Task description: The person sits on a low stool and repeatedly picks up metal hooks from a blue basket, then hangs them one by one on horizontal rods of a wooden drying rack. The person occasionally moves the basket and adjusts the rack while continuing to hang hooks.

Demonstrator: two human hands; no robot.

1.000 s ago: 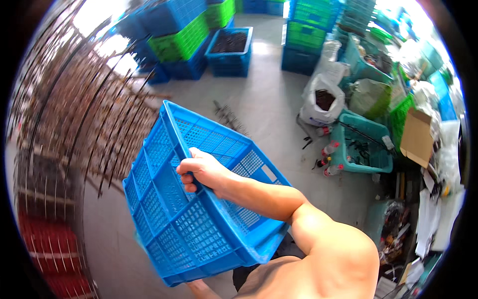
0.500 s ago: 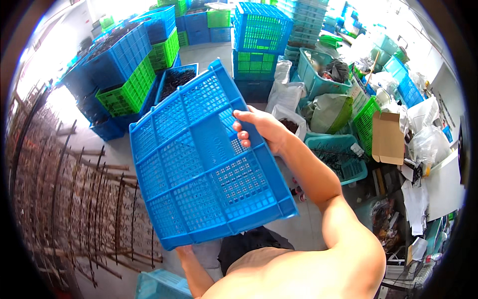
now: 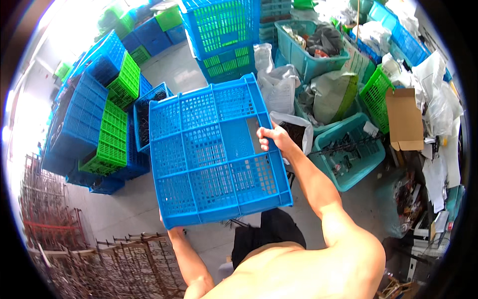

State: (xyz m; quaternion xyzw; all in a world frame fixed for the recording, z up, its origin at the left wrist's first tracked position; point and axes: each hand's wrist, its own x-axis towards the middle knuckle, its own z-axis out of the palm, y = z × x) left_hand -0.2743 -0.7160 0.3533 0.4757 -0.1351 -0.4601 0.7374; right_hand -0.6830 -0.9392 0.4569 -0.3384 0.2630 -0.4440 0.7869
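Note:
In front of my body I hold up a large blue plastic crate (image 3: 209, 129) with meshed sides and a rectangular handle opening. My right hand (image 3: 277, 138) grips its right side, with the fingers hooked through that opening. At the near left corner, my left hand (image 3: 173, 231) holds the crate from below; most of its fingers are hidden behind the plastic. The crate is tilted, one broad meshed face toward me, and its inside cannot be seen.
Stacked green crates (image 3: 113, 132) and a blue crate of dark pieces (image 3: 144, 119) stand at left. A crate tower (image 3: 219, 30) rises beyond. At right are a teal tub (image 3: 348, 174), white sacks (image 3: 279, 87) and a cardboard box (image 3: 404, 119). Metal racks (image 3: 124, 264) lie near left.
The crate has come round from a slanted pose to a more level one, with both hands still on it. My view has shifted, so the tub and stacks sit elsewhere in the picture.

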